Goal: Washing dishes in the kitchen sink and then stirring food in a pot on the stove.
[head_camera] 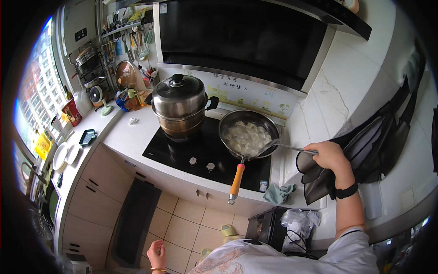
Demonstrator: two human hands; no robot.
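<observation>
My right hand [328,154] grips the metal handle of a cooking turner [291,146]. The turner's blade dips into the near right side of a frying pan [223,137] on the black cooktop [219,186]. Pale pieces that look like dumplings [247,138] fill the pan in cloudy liquid. Its orange handle [237,179] sticks out over the counter's front edge, with no hand on it. My left hand [156,254] hangs low over the floor, loosely curled and empty, away from the cookware.
A lidded steel steamer pot [180,106] stands on the cooktop, left of the pan. A teal cloth [279,193] lies at the counter's right front edge. A dark apron [376,147] hangs at right. White plates [61,156] and a small fan [98,96] stand on the left counter.
</observation>
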